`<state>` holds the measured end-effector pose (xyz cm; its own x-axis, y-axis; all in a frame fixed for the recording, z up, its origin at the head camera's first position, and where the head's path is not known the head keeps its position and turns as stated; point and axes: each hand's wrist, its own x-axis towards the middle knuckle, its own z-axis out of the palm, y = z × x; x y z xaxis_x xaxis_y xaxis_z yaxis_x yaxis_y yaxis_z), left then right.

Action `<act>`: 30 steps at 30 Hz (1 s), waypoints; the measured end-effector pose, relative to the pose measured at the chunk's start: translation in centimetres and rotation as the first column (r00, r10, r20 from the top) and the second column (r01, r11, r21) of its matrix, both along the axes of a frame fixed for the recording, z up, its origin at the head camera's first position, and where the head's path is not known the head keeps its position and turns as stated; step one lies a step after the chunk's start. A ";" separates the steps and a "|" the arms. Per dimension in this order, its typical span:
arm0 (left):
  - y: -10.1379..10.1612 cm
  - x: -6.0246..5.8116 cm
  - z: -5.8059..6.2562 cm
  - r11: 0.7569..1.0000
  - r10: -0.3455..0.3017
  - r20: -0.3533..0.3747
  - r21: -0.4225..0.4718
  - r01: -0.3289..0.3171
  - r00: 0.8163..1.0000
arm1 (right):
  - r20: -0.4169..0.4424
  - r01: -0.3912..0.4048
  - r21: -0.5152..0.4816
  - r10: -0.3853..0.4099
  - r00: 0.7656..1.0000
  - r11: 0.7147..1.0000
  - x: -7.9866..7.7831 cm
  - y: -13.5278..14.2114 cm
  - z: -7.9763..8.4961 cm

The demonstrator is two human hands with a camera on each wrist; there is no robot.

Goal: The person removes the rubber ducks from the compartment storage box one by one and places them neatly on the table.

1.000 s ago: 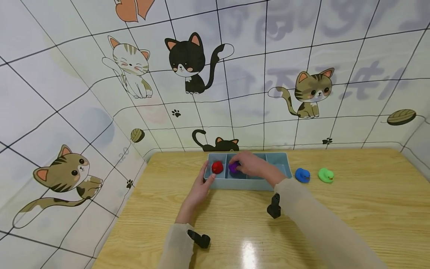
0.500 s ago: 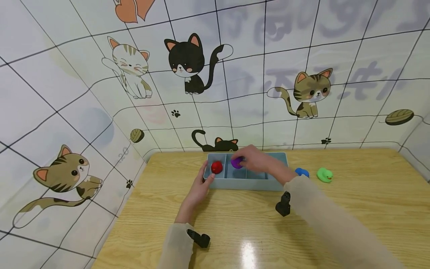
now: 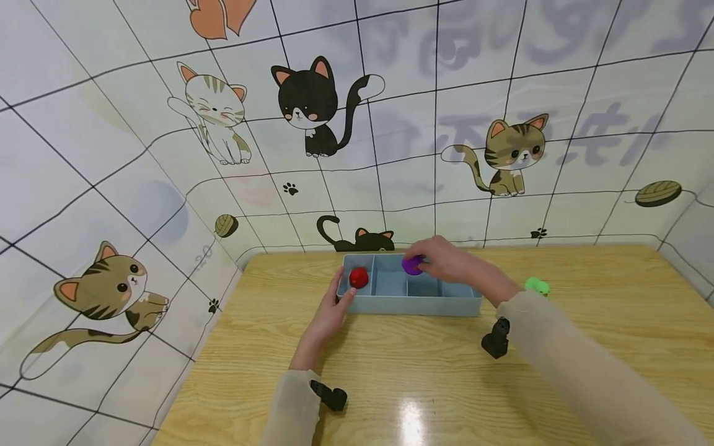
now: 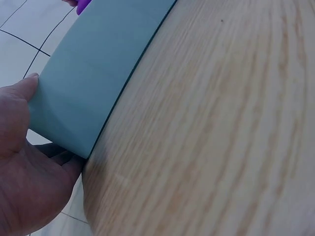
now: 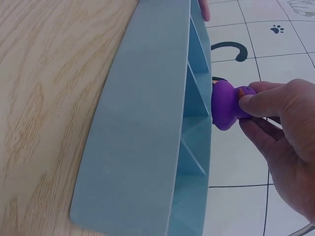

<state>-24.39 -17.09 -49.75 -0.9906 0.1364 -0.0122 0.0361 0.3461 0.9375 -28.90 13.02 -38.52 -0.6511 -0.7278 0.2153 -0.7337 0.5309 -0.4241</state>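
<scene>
My right hand (image 3: 449, 261) pinches a purple rubber duck (image 5: 224, 105) between thumb and fingers. In the head view the duck overlaps the divider right of the second compartment of a light blue divided box (image 3: 413, 305); the right wrist view has it at the box's upper rim. With my left hand (image 3: 328, 314) I grip the box's left end, the thumb at the front rim and the fingers around the end wall. A red rubber duck (image 3: 359, 278) sits in the leftmost compartment. The other compartments in view hold nothing.
A green rubber duck (image 3: 537, 286) stands on the wooden table (image 3: 390, 365) to the right of the box, partly covered by my right sleeve. Close behind the box rises a wall (image 3: 413, 204) printed with cats, and another wall stands at the left.
My right hand has lifted the purple duck out of the second compartment and moved it to the right. The blue duck is now hidden behind my right arm. The left hand stays put.
</scene>
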 end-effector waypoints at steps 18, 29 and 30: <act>0.1 0.1 0.2 1.000 0.008 0.000 -0.025 -0.008 1.000 | -0.093 0.071 -0.086 -0.079 0.993 0.994 1.4 6.1 -2.0; 0.0 -0.1 -0.1 0.999 0.000 -0.018 -0.041 -0.001 1.000 | -0.130 0.126 -0.075 -0.135 0.982 0.989 1.6 10.7 -1.9; 0.0 -0.1 -0.1 0.999 0.001 -0.019 -0.043 -0.002 1.000 | -0.141 0.131 -0.076 -0.141 0.980 0.988 1.7 11.1 -1.8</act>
<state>-24.49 -17.10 -49.81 -0.9909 0.1349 0.0005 0.0531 0.3864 0.9208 -27.21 24.16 -40.36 -0.7009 -0.6158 0.3599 -0.7133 0.6042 -0.3551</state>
